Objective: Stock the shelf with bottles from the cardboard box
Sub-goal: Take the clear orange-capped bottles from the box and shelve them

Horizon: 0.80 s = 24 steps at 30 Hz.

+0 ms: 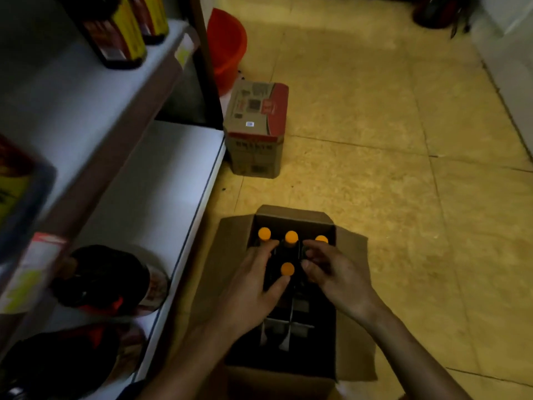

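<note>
Both bare forearms reach forward and down, fingertips nearly meeting: the left hand (253,287) lies palm-down, fingers stretched ahead and thumb spread toward the right hand (337,274), whose fingers curl inward toward the left, their grip too dark to judge.

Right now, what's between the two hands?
A bottle with an orange cap, standing in the box between the left hand and right hand. The head view shows it.

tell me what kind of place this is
Probably a small shop or stockroom: white metal shelving holding dark yellow-labelled bottles, and an open brown cardboard box of orange-capped bottles on the tiled floor.
</note>
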Each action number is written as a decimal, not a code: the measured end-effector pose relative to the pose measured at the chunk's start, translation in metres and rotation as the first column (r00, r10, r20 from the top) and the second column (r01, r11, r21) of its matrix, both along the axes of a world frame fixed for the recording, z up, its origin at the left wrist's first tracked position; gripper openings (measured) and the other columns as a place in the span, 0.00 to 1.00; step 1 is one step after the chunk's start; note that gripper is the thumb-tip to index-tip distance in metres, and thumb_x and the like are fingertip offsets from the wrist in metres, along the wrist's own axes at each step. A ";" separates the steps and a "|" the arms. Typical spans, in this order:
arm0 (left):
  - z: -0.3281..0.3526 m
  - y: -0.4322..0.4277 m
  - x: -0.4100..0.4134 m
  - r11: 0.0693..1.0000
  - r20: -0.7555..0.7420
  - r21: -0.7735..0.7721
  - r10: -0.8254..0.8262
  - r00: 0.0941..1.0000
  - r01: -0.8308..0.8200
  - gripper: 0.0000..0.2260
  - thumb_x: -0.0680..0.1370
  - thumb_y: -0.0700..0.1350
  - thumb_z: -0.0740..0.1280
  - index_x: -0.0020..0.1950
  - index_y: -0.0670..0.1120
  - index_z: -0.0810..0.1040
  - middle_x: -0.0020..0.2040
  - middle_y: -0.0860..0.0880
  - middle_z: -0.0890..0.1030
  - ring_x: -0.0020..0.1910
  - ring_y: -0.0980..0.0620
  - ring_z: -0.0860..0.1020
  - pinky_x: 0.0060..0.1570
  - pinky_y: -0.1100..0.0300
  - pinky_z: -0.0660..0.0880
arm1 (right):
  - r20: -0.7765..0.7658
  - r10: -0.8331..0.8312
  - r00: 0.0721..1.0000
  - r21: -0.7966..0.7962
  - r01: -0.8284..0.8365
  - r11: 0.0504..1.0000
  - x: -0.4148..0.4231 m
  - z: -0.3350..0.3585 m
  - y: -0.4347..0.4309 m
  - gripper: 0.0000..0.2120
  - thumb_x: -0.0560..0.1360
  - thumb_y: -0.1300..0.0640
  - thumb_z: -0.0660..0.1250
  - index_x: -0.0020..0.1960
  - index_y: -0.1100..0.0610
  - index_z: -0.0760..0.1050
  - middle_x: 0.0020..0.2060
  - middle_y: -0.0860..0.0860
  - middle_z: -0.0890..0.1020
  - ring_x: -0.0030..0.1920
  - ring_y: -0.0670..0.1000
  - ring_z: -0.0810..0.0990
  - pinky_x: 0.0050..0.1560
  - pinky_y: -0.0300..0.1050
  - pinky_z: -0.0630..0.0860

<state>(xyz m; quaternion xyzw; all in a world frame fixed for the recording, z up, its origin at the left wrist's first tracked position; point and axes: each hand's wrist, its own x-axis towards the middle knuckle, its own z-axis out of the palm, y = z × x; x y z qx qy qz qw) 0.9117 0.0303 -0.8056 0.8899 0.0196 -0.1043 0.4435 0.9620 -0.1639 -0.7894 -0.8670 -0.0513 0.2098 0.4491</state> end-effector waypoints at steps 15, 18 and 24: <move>-0.083 -0.023 0.022 0.996 0.121 0.036 -0.086 0.989 0.082 0.30 0.80 0.57 0.67 0.78 0.66 0.57 0.73 0.64 0.65 0.71 0.62 0.68 0.66 0.56 0.73 | 0.193 0.499 0.845 -0.648 -0.272 0.712 0.004 -0.076 -0.027 0.24 0.82 0.48 0.62 0.76 0.47 0.64 0.67 0.49 0.73 0.65 0.53 0.71 0.64 0.45 0.68; -0.089 -0.019 0.022 0.995 0.116 0.051 -0.088 0.989 0.083 0.30 0.80 0.56 0.68 0.78 0.67 0.57 0.72 0.65 0.65 0.71 0.62 0.67 0.66 0.57 0.72 | 0.213 0.520 0.827 -0.692 -0.249 0.678 0.009 -0.076 -0.033 0.25 0.79 0.50 0.64 0.75 0.47 0.66 0.68 0.48 0.75 0.65 0.54 0.71 0.64 0.48 0.65; -0.088 -0.029 0.028 0.992 0.082 0.047 -0.120 0.989 0.116 0.30 0.80 0.55 0.68 0.78 0.63 0.58 0.73 0.61 0.66 0.71 0.60 0.66 0.65 0.58 0.71 | 0.237 0.611 0.755 -0.741 -0.266 0.617 0.013 -0.095 -0.040 0.19 0.69 0.49 0.74 0.58 0.48 0.79 0.48 0.46 0.86 0.54 0.55 0.81 0.55 0.49 0.58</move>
